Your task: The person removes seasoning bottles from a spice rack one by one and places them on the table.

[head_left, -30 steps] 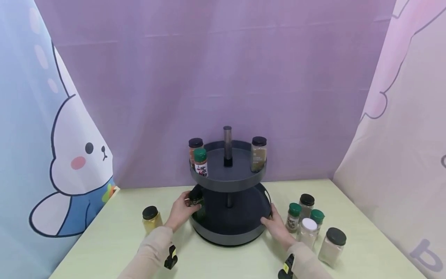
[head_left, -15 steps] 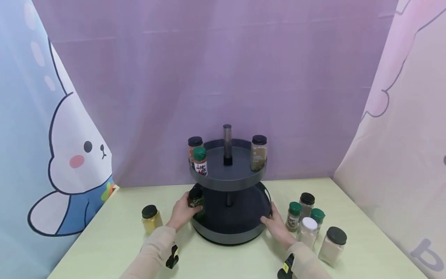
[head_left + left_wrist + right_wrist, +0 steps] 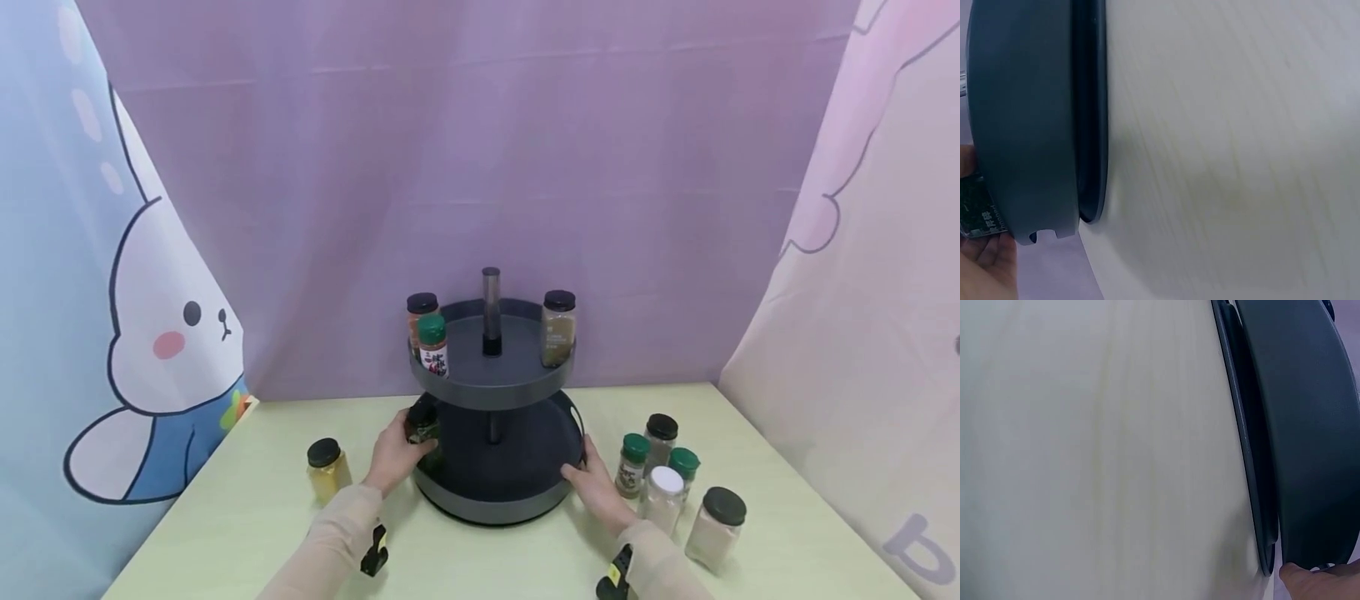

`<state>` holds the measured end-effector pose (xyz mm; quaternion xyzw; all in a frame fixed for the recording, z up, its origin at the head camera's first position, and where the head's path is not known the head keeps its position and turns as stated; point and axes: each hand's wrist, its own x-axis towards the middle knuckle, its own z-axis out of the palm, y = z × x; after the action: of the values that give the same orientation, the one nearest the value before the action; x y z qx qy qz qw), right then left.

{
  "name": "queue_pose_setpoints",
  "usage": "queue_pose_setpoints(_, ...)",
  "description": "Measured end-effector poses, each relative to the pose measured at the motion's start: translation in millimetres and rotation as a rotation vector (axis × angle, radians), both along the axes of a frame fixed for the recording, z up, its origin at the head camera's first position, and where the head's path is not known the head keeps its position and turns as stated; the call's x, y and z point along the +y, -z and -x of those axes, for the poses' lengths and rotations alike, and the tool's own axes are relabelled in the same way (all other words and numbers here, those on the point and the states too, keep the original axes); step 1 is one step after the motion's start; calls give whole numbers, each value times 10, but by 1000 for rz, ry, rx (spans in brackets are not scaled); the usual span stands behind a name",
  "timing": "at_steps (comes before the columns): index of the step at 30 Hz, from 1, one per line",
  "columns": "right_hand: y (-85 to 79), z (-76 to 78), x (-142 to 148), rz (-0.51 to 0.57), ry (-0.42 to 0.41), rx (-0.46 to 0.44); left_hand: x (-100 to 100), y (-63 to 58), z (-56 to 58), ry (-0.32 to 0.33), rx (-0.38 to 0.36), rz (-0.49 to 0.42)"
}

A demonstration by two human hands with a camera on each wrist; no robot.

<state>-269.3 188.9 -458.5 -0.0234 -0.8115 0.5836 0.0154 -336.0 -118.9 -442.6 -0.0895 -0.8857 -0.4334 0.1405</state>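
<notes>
A dark two-tier turntable rack [image 3: 510, 508] stands on the table in the head view. My left hand [image 3: 396, 457] grips a black-lidded spice jar [image 3: 424, 427] at the left side of the lower tier, thumb toward the front. In the left wrist view the jar [image 3: 977, 209] shows dark green contents and white print, close against the tier's wall. At the opposite side, my right hand [image 3: 597, 490] holds the lower tier's rim, thumb over the edge and fingers outside. The right wrist view shows the thumb [image 3: 1300, 580] beside the wall's cut-out.
On the upper tier [image 3: 498, 395] stand a green-capped jar [image 3: 433, 350], an orange jar [image 3: 420, 321] and a brown jar [image 3: 558, 333]. A yellow jar [image 3: 328, 477] stands left of the rack. Several jars, one white-capped [image 3: 663, 500], cluster right, near my right forearm.
My left hand shifts very slightly at the rack's left side, still around the dark green jar. My right hand stays on the rim, and the other jars keep their places.
</notes>
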Motion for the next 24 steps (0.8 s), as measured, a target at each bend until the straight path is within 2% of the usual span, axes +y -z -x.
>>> queue_pose_setpoints(3,-4,1,1,1,-4,3,17,5,-6,-12,16,-22)
queue_pose_setpoints(9,10,2,19,7,-3,6,65,-27,-20,-52,105,-45)
queue_pose_setpoints(13,1,6,8,9,-4,19,53,-104,-52,-92,92,-86)
queue_pose_setpoints(17,-11,-9,18,8,-1,29,52,-184,-85,-97,64,-136)
queue_pose_setpoints(24,-3,-18,34,3,-25,19,14,-295,-172,-131,119,-163)
